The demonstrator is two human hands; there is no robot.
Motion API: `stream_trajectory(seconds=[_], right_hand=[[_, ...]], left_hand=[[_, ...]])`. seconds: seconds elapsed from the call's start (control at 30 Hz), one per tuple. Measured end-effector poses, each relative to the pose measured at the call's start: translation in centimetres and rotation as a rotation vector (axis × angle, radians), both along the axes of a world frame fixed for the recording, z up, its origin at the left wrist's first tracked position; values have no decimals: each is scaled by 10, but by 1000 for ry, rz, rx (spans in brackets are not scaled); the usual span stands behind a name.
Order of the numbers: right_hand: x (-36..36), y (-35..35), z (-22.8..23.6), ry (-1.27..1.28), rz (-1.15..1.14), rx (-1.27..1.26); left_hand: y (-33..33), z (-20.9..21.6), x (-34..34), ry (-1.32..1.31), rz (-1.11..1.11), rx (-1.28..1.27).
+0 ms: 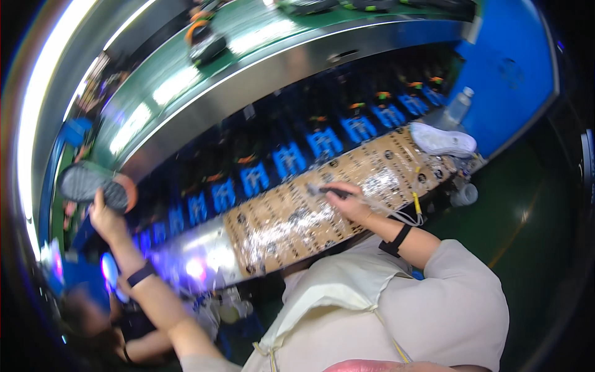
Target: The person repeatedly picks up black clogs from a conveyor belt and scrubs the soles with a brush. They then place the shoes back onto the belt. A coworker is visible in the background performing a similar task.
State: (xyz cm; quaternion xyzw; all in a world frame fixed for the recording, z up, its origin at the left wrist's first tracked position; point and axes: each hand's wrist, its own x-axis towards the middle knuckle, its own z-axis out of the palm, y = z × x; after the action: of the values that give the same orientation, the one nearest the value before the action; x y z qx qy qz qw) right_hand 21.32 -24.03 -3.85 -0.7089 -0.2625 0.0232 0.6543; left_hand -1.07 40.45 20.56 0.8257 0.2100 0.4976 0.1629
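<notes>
Raised at the far left, my left hand [106, 218] grips a shoe [87, 183] whose dark grey sole faces me, with orange at one end. One finger lies across that sole; the rest of the grip is partly hidden. My right hand [348, 203] is closed round a small dark hand tool [338, 193] with a greyish tip, held over the taped bench top [291, 217]. A pale cable [396, 216] runs close by the right forearm. The tool's exact kind is too blurred to tell.
Beyond the bench, a row of blue holders [289, 160] runs beneath a green conveyor belt [260, 37] carrying shoes. A white shoe form [442, 140] and a clear bottle [458, 106] stand at the bench's right end, by a blue panel [508, 68]. Another person [149, 347] is at lower left.
</notes>
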Motion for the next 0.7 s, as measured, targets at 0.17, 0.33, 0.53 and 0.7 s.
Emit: stream_trajectory(seconds=[0.17, 0.33, 0.53, 0.7], right_hand=[[-9, 14, 41, 324, 90, 62], [-19, 32, 97, 356, 294, 200], [-42, 66, 134, 384, 446, 163], [-48, 94, 145, 401, 413, 35]], left_hand=[[-204, -74, 11, -593, -599, -1275], [-349, -168, 31, -590, -1135, -1686], [-419, -206, 43, -711, -1072, -1977], [-436, -193, 41, -665, -1247, -1999]])
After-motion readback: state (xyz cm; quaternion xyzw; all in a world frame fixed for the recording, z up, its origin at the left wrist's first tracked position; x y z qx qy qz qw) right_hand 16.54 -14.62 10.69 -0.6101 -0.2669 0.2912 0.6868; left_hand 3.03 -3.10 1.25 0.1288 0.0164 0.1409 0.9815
